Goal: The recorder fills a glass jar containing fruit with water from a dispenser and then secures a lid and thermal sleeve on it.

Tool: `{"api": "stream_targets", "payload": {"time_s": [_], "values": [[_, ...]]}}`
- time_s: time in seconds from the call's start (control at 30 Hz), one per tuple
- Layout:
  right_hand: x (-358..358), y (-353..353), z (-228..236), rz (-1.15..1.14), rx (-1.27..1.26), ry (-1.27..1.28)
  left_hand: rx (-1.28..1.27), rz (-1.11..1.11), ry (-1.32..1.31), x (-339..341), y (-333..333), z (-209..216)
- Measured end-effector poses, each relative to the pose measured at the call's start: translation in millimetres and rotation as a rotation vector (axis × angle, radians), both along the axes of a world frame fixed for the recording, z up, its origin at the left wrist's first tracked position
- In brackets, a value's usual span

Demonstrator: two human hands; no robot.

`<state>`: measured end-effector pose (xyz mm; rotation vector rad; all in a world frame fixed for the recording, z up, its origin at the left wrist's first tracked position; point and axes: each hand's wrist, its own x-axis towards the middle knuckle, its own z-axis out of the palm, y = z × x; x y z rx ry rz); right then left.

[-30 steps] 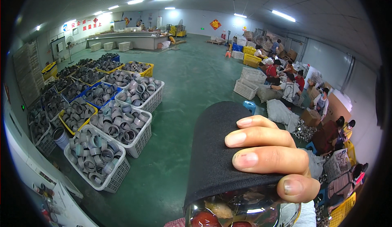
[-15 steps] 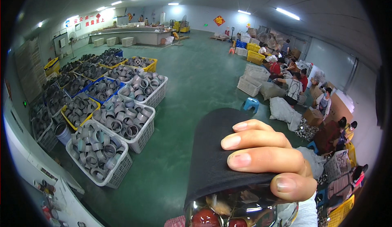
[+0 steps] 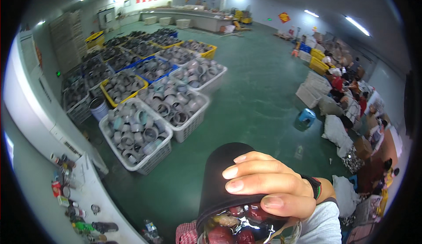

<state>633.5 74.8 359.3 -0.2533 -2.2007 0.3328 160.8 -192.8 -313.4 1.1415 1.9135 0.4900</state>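
Observation:
A clear bottle [image 3: 263, 222] stands tilted close in front of me at the lower middle, with a black sleeve [image 3: 220, 173] around its far part. Dark red fruits like dates [image 3: 220, 235] and paler pieces show through its clear part, in what looks like liquid. My right hand [image 3: 272, 184] comes in from the lower right and wraps round the black sleeve, thumb nearest me. A dark band is on its wrist, above a grey sleeve. The bottle's near end lies beyond the lower edge. My left hand is out of view.
White, yellow and blue baskets [image 3: 165, 149] full of grey pipe fittings crowd the left. A white table [image 3: 101, 178] with jars and bottles stands lower left. A blue stool [image 3: 306, 117] stands on the green floor [image 3: 259, 90]. Several people [image 3: 351, 86] sit among sacks and boxes along the right.
The whole room has shifted right and somewhat upward at the left, bringing more of the white table into view. My right hand with the bottle sits lower and slightly left, showing more wrist.

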Motion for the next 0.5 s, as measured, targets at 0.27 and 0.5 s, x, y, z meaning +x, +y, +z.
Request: {"api": "stream_targets", "payload": {"time_s": [0.27, 0.5], "values": [[-45.9, 59.3, -46.8, 0.363, -0.443, -0.119, -0.070, 0.083, 0.288, 11.1, -126.3, 42.4], [-129.5, 127.1, -95.3, 0.816, -0.699, 0.180, -0.270, 1.040, -0.049, 158.1, -161.2, 99.1]]}}
